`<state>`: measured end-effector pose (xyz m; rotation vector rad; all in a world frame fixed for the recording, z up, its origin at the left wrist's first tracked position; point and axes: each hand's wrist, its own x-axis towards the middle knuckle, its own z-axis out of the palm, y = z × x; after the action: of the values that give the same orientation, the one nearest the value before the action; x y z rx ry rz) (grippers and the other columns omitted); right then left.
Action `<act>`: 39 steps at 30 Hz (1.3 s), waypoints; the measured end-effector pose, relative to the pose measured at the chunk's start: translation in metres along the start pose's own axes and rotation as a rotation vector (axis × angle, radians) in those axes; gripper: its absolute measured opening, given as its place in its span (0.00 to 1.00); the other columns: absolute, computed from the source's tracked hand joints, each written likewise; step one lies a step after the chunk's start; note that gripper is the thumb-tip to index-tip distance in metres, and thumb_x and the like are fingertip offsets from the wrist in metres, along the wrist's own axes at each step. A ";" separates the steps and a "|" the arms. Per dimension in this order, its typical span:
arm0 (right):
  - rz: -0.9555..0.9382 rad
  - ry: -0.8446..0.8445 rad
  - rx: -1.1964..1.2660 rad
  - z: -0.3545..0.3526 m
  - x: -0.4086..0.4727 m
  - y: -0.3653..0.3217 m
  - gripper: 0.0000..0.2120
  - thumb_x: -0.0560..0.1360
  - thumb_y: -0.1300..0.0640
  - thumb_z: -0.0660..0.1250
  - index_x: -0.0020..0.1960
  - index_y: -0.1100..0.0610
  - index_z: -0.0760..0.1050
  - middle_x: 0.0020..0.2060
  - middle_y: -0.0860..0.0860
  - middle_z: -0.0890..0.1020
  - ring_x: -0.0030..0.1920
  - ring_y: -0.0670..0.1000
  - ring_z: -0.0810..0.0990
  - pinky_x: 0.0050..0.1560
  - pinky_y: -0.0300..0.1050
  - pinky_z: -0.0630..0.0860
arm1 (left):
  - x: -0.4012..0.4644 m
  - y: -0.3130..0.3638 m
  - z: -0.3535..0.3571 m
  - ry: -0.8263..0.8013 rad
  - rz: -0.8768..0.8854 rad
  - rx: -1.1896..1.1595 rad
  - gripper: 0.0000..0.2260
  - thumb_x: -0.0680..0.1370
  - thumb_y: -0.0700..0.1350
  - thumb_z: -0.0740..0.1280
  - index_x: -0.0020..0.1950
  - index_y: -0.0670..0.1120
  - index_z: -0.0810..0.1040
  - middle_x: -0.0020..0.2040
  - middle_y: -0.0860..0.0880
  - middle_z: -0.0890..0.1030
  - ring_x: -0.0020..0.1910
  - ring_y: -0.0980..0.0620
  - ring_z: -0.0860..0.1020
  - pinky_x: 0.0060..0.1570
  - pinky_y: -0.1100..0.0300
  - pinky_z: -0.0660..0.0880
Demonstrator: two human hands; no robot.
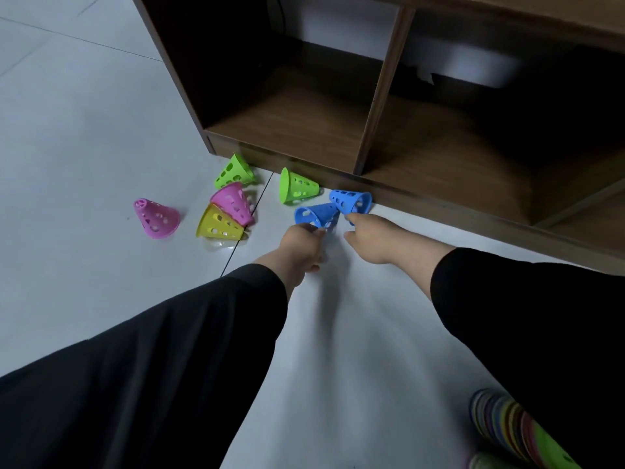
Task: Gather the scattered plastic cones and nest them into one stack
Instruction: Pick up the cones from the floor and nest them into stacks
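Note:
Several perforated plastic cones lie on the pale floor by a wooden shelf unit. My left hand [302, 247] pinches the rim of a blue cone [316, 214] lying on its side. My right hand [375, 236] pinches the rim of a second blue cone [350, 201] whose narrow end points left, next to the first. To the left lie a green cone [297, 187], another green cone [234, 170], a pink cone [234, 202] overlapping a yellow cone [216, 224], and a separate pink cone [155, 217].
The brown shelf unit [378, 106] with open compartments stands right behind the cones. A stack of multicoloured cones [507, 428] lies at the bottom right beside my right sleeve. Pale floor stretches to the left.

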<state>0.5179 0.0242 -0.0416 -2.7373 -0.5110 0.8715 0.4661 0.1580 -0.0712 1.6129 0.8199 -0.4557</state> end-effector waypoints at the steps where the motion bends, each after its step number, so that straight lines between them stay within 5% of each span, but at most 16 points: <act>1: 0.000 0.020 0.012 0.003 -0.001 0.004 0.20 0.82 0.56 0.55 0.74 0.57 0.64 0.62 0.60 0.77 0.59 0.61 0.78 0.55 0.50 0.73 | 0.001 -0.001 0.002 0.018 -0.004 -0.006 0.14 0.82 0.48 0.62 0.64 0.42 0.75 0.34 0.46 0.76 0.34 0.45 0.79 0.42 0.53 0.80; 4: 0.046 0.036 0.098 0.003 -0.002 0.010 0.25 0.83 0.54 0.55 0.78 0.46 0.56 0.58 0.58 0.77 0.48 0.57 0.77 0.41 0.45 0.71 | -0.001 -0.002 0.004 0.034 0.002 -0.042 0.16 0.81 0.49 0.65 0.67 0.46 0.72 0.35 0.46 0.76 0.30 0.47 0.76 0.42 0.54 0.78; 9: 0.073 -0.005 0.123 -0.003 0.010 0.014 0.30 0.83 0.53 0.55 0.81 0.43 0.45 0.63 0.57 0.75 0.42 0.51 0.74 0.35 0.43 0.68 | -0.007 0.002 0.014 -0.023 -0.037 -0.096 0.26 0.77 0.61 0.67 0.69 0.48 0.69 0.48 0.42 0.83 0.40 0.44 0.83 0.43 0.52 0.80; 12: 0.051 0.002 0.136 -0.006 0.013 0.014 0.26 0.84 0.55 0.55 0.80 0.51 0.53 0.62 0.58 0.76 0.44 0.49 0.73 0.42 0.43 0.70 | -0.007 0.007 0.026 0.000 -0.100 -0.146 0.23 0.77 0.64 0.65 0.61 0.47 0.73 0.42 0.42 0.84 0.37 0.45 0.84 0.36 0.58 0.77; 15: 0.030 0.148 0.253 -0.008 0.004 0.023 0.19 0.82 0.58 0.56 0.72 0.60 0.68 0.65 0.60 0.76 0.52 0.52 0.72 0.54 0.45 0.70 | -0.005 0.012 0.036 0.026 -0.133 -0.259 0.16 0.81 0.57 0.62 0.59 0.46 0.72 0.36 0.42 0.83 0.30 0.45 0.81 0.34 0.58 0.75; 19: 0.153 0.394 0.546 -0.010 -0.015 0.044 0.08 0.78 0.53 0.66 0.53 0.52 0.81 0.49 0.53 0.85 0.48 0.57 0.82 0.49 0.52 0.80 | -0.009 0.015 0.037 0.043 -0.129 -0.321 0.11 0.84 0.53 0.57 0.63 0.48 0.68 0.43 0.39 0.83 0.33 0.42 0.82 0.37 0.54 0.79; 21: 0.226 0.519 0.613 -0.018 -0.028 0.053 0.04 0.76 0.54 0.66 0.48 0.50 0.81 0.45 0.49 0.84 0.46 0.55 0.82 0.46 0.50 0.80 | -0.014 0.013 0.035 0.080 -0.083 -0.336 0.14 0.84 0.52 0.56 0.67 0.47 0.69 0.51 0.37 0.82 0.37 0.39 0.83 0.39 0.50 0.81; 25: 0.264 0.560 0.990 -0.043 -0.068 0.066 0.11 0.79 0.59 0.65 0.61 0.52 0.77 0.50 0.52 0.83 0.50 0.51 0.80 0.44 0.42 0.75 | -0.042 0.005 0.032 0.051 0.105 -0.298 0.12 0.84 0.52 0.57 0.65 0.50 0.72 0.59 0.42 0.77 0.48 0.41 0.83 0.47 0.47 0.82; 28: 0.306 0.502 1.254 -0.064 -0.115 0.076 0.06 0.79 0.57 0.67 0.53 0.52 0.81 0.53 0.54 0.84 0.56 0.55 0.82 0.55 0.56 0.80 | -0.074 0.009 0.032 -0.026 0.200 -0.333 0.13 0.84 0.53 0.56 0.63 0.48 0.73 0.61 0.43 0.78 0.52 0.43 0.83 0.53 0.45 0.81; 31: 0.252 0.459 1.306 -0.083 -0.167 0.086 0.08 0.81 0.60 0.64 0.55 0.57 0.81 0.51 0.54 0.83 0.53 0.54 0.83 0.50 0.59 0.82 | -0.113 0.025 0.043 -0.111 0.269 -0.349 0.16 0.84 0.55 0.58 0.62 0.46 0.75 0.57 0.42 0.82 0.50 0.44 0.84 0.51 0.46 0.82; 35: 0.120 0.422 1.263 -0.094 -0.234 0.088 0.10 0.83 0.60 0.60 0.53 0.57 0.79 0.47 0.53 0.82 0.46 0.50 0.82 0.41 0.50 0.83 | -0.175 0.040 0.075 -0.267 0.347 -0.290 0.18 0.81 0.56 0.64 0.61 0.43 0.75 0.50 0.42 0.83 0.44 0.47 0.84 0.42 0.52 0.82; 39: 0.054 0.531 1.258 -0.095 -0.290 0.086 0.06 0.82 0.57 0.63 0.52 0.53 0.79 0.47 0.51 0.82 0.45 0.49 0.81 0.47 0.49 0.79 | -0.233 0.044 0.117 -0.390 0.291 -0.350 0.17 0.78 0.49 0.70 0.62 0.42 0.72 0.53 0.39 0.82 0.47 0.36 0.84 0.48 0.43 0.82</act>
<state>0.3752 -0.1781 0.1571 -1.6611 0.1989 0.2383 0.3582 -0.0163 0.0958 1.2378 0.3394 -0.3763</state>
